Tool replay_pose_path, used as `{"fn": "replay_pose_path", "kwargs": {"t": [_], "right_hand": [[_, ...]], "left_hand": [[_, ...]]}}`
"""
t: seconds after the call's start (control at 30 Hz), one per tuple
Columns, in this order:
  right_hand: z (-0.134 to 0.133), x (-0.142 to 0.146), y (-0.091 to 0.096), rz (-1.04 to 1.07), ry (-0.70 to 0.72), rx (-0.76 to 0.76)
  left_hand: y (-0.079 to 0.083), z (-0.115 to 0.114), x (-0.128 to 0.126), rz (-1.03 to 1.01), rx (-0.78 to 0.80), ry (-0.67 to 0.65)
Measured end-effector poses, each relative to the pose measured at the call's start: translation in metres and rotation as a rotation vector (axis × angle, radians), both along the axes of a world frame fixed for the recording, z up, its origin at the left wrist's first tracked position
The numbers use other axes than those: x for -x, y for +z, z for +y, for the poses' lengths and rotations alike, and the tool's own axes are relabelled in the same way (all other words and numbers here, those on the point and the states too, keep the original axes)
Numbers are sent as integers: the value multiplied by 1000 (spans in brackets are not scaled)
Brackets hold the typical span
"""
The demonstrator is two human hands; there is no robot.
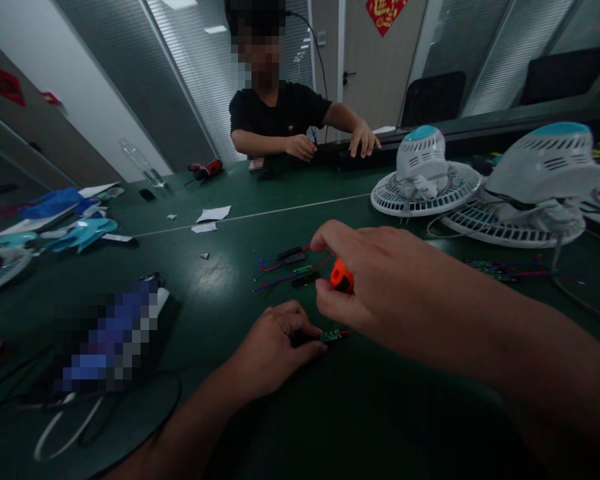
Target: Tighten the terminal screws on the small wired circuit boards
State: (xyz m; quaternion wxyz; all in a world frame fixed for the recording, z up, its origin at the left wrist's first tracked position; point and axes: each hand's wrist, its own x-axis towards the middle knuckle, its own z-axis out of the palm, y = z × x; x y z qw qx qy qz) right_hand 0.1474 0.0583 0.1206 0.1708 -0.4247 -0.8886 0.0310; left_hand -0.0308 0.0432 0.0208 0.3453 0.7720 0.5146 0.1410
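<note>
My left hand (280,343) is closed in a pinch at the left end of a small green circuit board (331,335), low over the dark green tabletop. A red wire runs from the board's right end. Above it, my right hand (365,273) is wrapped round a screwdriver (342,277) with an orange and black handle. Its tip is too dark to make out. Just beyond my hands lie more small circuit boards (303,269) with red and blue wires, beside small black casings (305,280).
Two white fan housings (425,167) stand at the right, near more wired boards (495,270). A blurred blue item (115,333) and cables lie at the left. Farther off are paper scraps (214,214), a red power drill (206,170), a clear bottle (143,163) and a person across the table (280,120).
</note>
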Motion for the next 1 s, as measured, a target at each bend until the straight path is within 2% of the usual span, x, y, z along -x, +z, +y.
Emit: {"fn": "replay_pose_path", "kwargs": {"t": [0.13, 0.3, 0.5, 0.8, 1.0], "right_hand": [[-1, 0, 1, -53, 12, 15], [-2, 0, 5, -111, -88, -83], [3, 3, 3, -134, -107, -127], [-2, -1, 3, -67, 3, -70], [-2, -2, 3, -14, 24, -17]], "left_hand": [[1, 0, 0, -16, 15, -7], [0, -1, 0, -64, 3, 10], [2, 1, -1, -21, 3, -2], [3, 2, 0, -5, 3, -17], [0, 1, 0, -28, 34, 0]]}}
